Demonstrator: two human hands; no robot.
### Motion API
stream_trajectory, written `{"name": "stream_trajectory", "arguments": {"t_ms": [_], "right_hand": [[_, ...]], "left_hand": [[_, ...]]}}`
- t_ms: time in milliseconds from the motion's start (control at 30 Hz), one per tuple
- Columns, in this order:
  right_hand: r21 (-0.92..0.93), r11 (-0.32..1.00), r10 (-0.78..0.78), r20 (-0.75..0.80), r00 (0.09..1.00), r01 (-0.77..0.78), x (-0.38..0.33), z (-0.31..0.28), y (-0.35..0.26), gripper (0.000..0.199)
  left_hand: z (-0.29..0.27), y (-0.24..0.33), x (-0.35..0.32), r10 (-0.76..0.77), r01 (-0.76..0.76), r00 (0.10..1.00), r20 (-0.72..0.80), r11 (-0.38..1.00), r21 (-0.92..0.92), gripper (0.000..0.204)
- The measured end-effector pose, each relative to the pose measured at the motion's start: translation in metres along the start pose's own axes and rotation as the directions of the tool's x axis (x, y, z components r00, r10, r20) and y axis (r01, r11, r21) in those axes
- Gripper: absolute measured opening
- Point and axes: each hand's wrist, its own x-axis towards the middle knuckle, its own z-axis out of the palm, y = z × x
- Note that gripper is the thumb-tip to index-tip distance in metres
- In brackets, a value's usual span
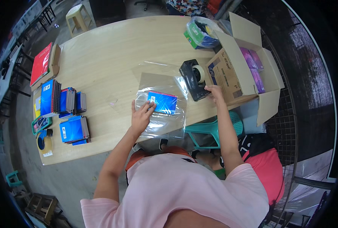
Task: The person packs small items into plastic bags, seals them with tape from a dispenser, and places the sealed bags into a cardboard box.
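A blue spiral notebook (164, 103) lies within a clear plastic bag (155, 127) at the table's front edge. My left hand (141, 117) rests flat on the bag with its fingers spread, the fingertips over the notebook's left side. To the right stands a black tape dispenser (192, 81) carrying a roll of clear tape (198, 73). At the dispenser's near end, my right hand (215, 93) has its thumb and fingertips pinched together; whatever lies between them is too small to make out.
Stacks of blue spiral notebooks (73, 130) stand at the left, beside a green basket (41, 124) and a tape roll (44, 142). A red book (41, 64) lies behind them. An open cardboard box (226, 78) with purple packs bounds the right, near a green stool (210, 131).
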Motion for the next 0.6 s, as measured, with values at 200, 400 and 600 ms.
{"name": "stream_trajectory", "arguments": {"t_ms": [200, 400, 600], "right_hand": [[0.299, 0.954, 0.046, -0.121, 0.992, -0.008, -0.037, 0.016, 0.044, 0.014], [0.905, 0.4, 0.087, 0.116, 0.989, -0.142, -0.057, 0.072, 0.1, 0.009], [0.602, 0.742, -0.543, 0.28, 0.792, 0.295, -0.134, 0.151, -0.031, 0.011]], "left_hand": [[-0.003, -0.001, -0.003, -0.032, 0.031, 0.999, -0.025, 0.999, -0.021, 0.043], [-0.004, 0.001, 0.0, -0.011, 0.011, 1.0, -0.001, 0.999, -0.034, 0.043], [0.0, -0.004, -0.005, -0.021, 0.021, 1.0, 0.003, 1.0, -0.016, 0.039]]}}
